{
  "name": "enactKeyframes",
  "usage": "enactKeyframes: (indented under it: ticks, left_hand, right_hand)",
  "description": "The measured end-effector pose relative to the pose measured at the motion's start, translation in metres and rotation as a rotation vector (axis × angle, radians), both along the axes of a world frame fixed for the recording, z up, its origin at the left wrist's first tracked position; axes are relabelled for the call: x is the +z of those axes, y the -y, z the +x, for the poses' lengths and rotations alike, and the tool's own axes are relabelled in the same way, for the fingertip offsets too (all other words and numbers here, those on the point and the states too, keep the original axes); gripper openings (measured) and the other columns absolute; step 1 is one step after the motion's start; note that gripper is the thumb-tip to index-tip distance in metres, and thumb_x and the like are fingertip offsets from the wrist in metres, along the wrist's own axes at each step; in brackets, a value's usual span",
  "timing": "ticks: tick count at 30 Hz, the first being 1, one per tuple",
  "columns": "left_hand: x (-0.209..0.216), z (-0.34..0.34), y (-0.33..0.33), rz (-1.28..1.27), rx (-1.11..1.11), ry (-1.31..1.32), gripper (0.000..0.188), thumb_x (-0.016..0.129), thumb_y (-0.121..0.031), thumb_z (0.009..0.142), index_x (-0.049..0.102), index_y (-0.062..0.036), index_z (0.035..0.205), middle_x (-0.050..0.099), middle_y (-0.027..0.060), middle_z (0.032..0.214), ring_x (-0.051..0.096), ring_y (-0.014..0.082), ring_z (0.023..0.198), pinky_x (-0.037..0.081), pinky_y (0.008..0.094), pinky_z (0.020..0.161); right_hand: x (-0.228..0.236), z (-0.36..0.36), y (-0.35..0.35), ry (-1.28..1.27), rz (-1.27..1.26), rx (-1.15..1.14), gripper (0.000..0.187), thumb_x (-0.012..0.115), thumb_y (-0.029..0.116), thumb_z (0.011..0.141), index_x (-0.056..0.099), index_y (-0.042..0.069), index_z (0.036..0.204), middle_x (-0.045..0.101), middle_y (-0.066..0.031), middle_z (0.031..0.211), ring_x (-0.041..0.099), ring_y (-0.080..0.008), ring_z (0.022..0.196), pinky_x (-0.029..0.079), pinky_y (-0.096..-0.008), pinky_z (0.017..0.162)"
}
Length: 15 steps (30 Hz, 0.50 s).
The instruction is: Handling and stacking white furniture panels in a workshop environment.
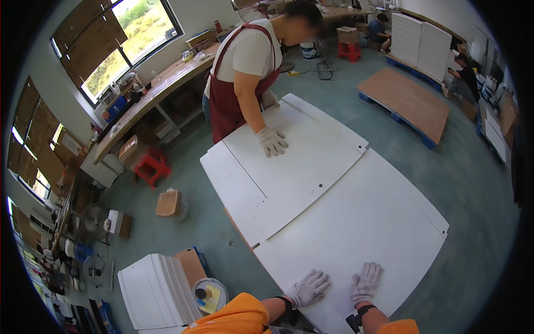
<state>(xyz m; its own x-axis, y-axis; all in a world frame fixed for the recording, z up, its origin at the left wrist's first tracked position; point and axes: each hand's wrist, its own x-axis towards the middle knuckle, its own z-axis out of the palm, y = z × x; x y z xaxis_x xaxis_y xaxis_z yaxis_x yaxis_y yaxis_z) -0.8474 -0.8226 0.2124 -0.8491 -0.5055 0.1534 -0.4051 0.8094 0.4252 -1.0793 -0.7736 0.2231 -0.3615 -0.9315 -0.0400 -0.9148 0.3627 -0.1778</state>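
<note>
Both my hands wear pale work gloves. My left hand lies flat on the near white panel, its fingers stretched toward the right. Beside it, my right hand rests palm down on the same panel, fingers pointing away from me. A second white panel, with small holes and a thin slot, lies just beyond the near one, and a narrow dark line shows between their edges. Across from me a co-worker in a dark red apron leans over that far panel with a gloved hand flat on it.
A stack of white panels and a round tub stand at lower left. A wrapped carton and a red stool are on the floor at left. A board-topped pallet lies far right, near tall panel stacks and two people.
</note>
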Motion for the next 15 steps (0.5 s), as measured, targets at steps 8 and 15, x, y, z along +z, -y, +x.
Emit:
enactKeyframes:
  ticks: [8, 15]
  left_hand:
    - [-0.004, 0.002, -0.002, -0.031, 0.023, -0.009, 0.048, 0.047, -0.034, 0.091, 0.043, -0.0084, 0.131, 0.044, 0.0163, 0.135, 0.043, 0.0372, 0.124, 0.029, 0.0507, 0.108]
    - [-0.003, 0.003, -0.002, -0.005, 0.013, 0.025, 0.049, 0.046, -0.036, 0.092, 0.043, -0.0087, 0.132, 0.043, 0.0169, 0.136, 0.041, 0.0378, 0.126, 0.027, 0.0507, 0.109]
  right_hand:
    - [0.021, 0.004, 0.004, 0.04, 0.032, -0.009, 0.058, 0.063, 0.027, 0.073, 0.042, -0.001, 0.119, 0.039, -0.0177, 0.125, 0.026, -0.0373, 0.129, 0.012, -0.0509, 0.114]
    - [0.004, 0.002, -0.002, 0.009, 0.016, -0.001, 0.064, 0.061, 0.031, 0.075, 0.04, -0.002, 0.126, 0.037, -0.0192, 0.132, 0.023, -0.039, 0.132, 0.009, -0.052, 0.114]
